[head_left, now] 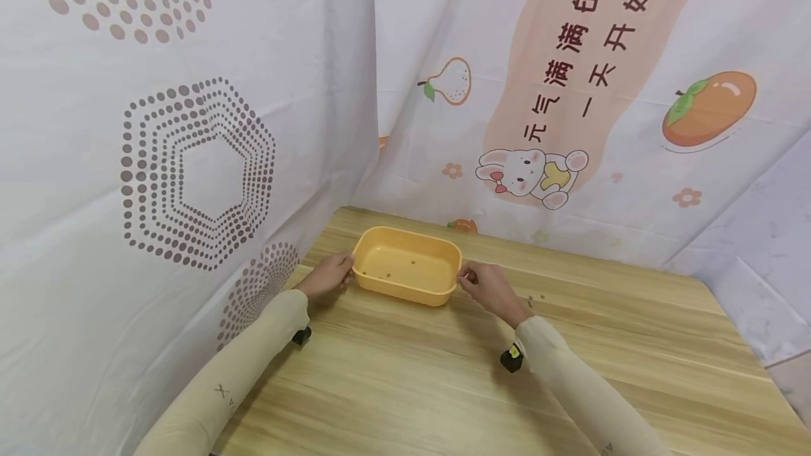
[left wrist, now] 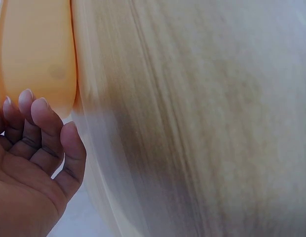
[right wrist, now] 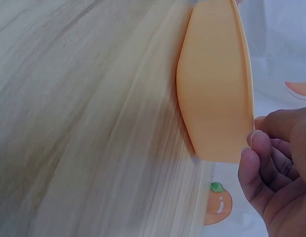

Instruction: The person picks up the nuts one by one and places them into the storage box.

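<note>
A yellow rectangular plastic basin (head_left: 405, 292) sits on the wooden table, its opening facing up. Several tiny ring-like pieces (head_left: 413, 262) lie scattered on its floor. At the basin's left end, my left hand (head_left: 326, 276) holds the rim; the left wrist view shows its bent fingers (left wrist: 47, 116) against the outer end wall, the thumb mostly hidden. My right hand (head_left: 494, 290) pinches the rim at the opposite end. In the right wrist view, the thumb and index fingertips meet right at the basin's edge (right wrist: 249, 89), the other fingers curled below.
More tiny pieces (head_left: 542, 297) lie on the tabletop (head_left: 405, 371) beyond the right wrist. A white dotted curtain (head_left: 209, 160) hangs close along the left side. Another printed curtain (head_left: 431, 160) closes off the back. A dark wrist device (head_left: 512, 359) sits under the right sleeve.
</note>
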`<state>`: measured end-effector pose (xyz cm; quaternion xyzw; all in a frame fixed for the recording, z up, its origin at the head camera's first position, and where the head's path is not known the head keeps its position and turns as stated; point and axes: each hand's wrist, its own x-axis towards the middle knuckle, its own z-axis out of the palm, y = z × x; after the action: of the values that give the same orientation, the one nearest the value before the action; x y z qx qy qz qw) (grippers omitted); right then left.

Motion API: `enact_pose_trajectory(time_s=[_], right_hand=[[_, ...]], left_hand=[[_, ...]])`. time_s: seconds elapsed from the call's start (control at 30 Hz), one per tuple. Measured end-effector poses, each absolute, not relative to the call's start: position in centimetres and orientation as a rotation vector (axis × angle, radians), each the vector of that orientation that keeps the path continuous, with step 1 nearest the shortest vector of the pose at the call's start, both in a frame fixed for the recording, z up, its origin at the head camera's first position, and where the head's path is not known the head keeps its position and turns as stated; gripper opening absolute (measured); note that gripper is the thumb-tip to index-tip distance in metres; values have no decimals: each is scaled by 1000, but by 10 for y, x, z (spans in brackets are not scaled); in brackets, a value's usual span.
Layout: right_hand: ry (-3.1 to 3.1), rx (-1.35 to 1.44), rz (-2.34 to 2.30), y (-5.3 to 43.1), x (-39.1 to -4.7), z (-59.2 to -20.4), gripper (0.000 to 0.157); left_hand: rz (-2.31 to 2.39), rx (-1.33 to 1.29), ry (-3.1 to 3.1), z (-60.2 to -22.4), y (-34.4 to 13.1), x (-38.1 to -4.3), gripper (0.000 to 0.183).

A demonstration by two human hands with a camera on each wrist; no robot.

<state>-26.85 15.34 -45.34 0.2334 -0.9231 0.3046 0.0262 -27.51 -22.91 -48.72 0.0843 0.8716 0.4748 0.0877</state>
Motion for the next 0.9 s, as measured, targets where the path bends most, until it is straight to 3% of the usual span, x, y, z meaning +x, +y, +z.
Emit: enact_pose_trajectory(time_s=[0.9], right_hand=[[-2873, 603, 929, 214, -274, -474, 5]], left_hand=[[1405, 246, 2602, -485, -229, -274, 34]])
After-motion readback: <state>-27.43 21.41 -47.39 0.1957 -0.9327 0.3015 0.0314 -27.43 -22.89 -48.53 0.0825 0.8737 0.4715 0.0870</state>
